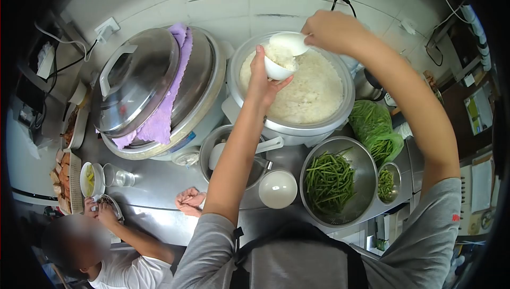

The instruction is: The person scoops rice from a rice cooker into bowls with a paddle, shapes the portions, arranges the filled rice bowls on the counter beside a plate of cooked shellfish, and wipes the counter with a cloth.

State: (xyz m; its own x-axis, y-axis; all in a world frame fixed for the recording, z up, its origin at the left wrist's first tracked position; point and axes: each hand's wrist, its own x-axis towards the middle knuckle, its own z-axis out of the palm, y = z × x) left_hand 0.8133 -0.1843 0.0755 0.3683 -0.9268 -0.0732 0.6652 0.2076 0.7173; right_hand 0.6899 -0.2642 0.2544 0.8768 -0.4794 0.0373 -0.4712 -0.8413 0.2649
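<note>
My left hand (261,80) is wrapped round a small white bowl (278,71) and holds it tilted over the rice cooker (348,89). Cooked rice (279,55) fills the bowl. In my right hand (330,31) is the handle of a white rice paddle (291,42), its broad blade at the bowl's upper rim, against the rice. Below both hands, the wide open cooker is full of white rice (313,89). The paddle's handle is mostly hidden by my right fingers.
At left stands a large cooker (196,76) with a metal lid (143,76) and purple cloth (172,97). A metal pot (204,153), white bowl (278,189) and steel bowl (366,198) of green beans (329,180) stand nearer. Another person (133,257) works at lower left.
</note>
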